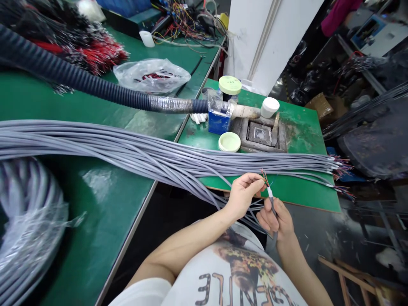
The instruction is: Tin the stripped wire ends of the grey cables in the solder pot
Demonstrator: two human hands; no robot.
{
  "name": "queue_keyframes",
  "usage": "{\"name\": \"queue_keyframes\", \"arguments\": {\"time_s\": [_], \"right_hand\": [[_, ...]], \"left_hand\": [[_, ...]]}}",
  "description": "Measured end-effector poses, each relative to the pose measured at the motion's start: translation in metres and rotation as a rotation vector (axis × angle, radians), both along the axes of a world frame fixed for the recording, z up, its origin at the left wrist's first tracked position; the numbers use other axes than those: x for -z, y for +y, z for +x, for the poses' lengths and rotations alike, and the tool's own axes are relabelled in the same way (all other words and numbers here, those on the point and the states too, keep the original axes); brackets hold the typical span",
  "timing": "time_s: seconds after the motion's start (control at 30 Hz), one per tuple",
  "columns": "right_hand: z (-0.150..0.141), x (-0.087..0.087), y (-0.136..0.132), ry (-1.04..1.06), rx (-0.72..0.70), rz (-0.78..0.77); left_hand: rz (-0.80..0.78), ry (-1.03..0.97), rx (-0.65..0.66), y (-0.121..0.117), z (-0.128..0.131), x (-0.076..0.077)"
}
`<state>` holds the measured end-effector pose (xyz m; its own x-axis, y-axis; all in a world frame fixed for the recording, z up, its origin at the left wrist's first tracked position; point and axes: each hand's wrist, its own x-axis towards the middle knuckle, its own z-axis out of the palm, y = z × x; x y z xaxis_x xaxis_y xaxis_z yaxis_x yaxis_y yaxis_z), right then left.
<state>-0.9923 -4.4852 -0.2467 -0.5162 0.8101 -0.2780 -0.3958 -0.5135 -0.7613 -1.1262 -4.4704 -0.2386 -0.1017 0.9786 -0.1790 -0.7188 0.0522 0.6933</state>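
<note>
Just in front of my shirt, my right hand (276,216) is wrapped round a grey cable (273,207) close to its end. A white sleeve (270,192) sits on that end, and thin coloured wires (265,177) fan out above it. My left hand (246,191) pinches some of these wires between thumb and forefinger. Behind both hands, a thick bundle of grey cables (153,153) runs across the benches. Its stripped wire ends (342,165) stick out past the right side of the green board.
A black corrugated hose (105,91) ends over a solder pot (259,134). Near it stand a blue box (219,122), a pale open lid (229,142) and a white tub (270,107). A wrapped cable coil (32,238) lies left. A person in a pink sleeve (339,17) is at the back.
</note>
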Motion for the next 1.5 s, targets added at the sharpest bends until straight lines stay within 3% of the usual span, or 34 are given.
{"name": "queue_keyframes", "arguments": {"time_s": [0.2,0.63,0.83,0.93,1.03,1.27,1.5], "right_hand": [[-0.001,0.0,0.0,-0.007,-0.015,0.008],[-0.004,-0.003,-0.002,-0.009,0.006,-0.014],[-0.009,-0.001,-0.002,-0.01,0.127,0.02],[-0.011,-0.001,-0.001,-0.075,0.153,0.046],[-0.011,-0.002,-0.001,-0.084,0.121,0.043],[-0.01,-0.004,-0.003,0.058,0.0,-0.021],[-0.011,-0.006,-0.003,0.036,-0.032,-0.046]], "left_hand": [[-0.004,0.023,0.02,0.004,-0.006,0.0],[0.06,0.017,0.209,0.014,-0.018,0.003],[-0.016,-0.058,0.071,0.001,-0.002,0.012],[-0.016,0.005,-0.024,-0.002,0.001,0.012],[0.026,0.069,-0.041,-0.001,-0.003,0.009],[0.165,0.089,0.078,0.007,-0.019,0.004],[0.254,0.114,0.144,0.013,-0.026,0.006]]}}
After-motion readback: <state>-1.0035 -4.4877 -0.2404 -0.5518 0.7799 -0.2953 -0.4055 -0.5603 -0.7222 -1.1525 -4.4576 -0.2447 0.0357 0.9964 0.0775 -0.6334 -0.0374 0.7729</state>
